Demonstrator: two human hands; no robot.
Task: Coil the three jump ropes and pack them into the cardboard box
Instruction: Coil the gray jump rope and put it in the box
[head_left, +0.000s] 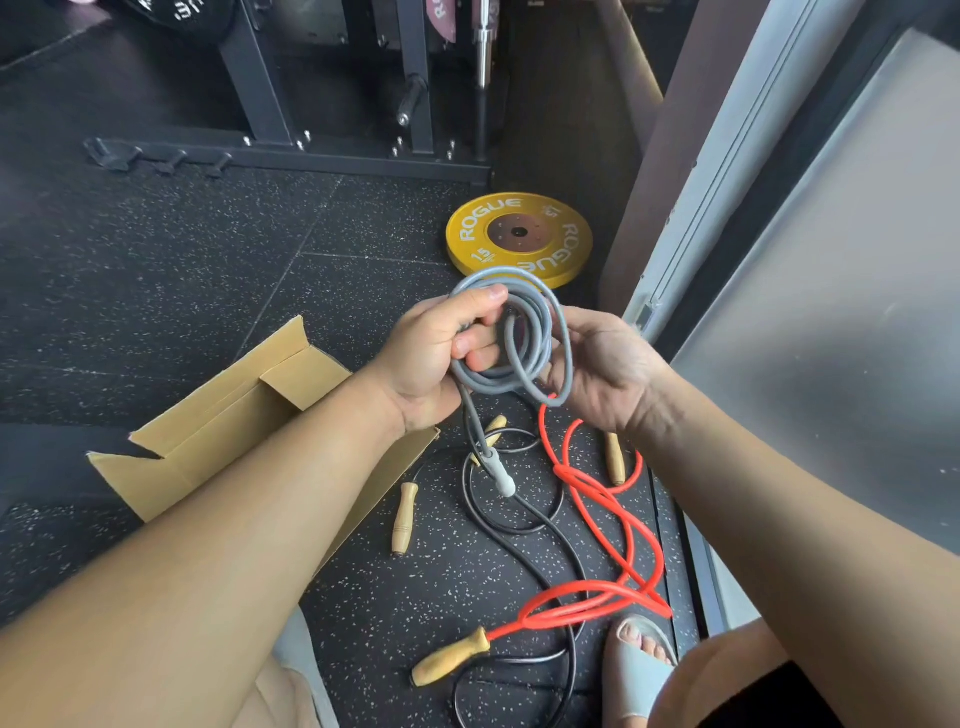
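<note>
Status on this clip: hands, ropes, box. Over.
Left hand grips grey rope coil; right hand at coil, fingers hidden. Black rope and red rope loose on floor. Box open, left forearm across it.

A grey jump rope (519, 332) is gripped as a coil of several loops in the left hand (431, 358), with the thumb laid over the top and the fingers curled through the middle. The right hand (608, 374) is set against the coil's other side, its fingers hidden behind the loops. One grey handle (503, 477) is left dangling below the left hand. An open cardboard box (218, 421) is seen under the left forearm. A red jump rope (563, 473) and a black jump rope (466, 496) are spread uncoiled beneath both hands. A yellow weight plate (519, 236) is seen just beyond them.
</note>
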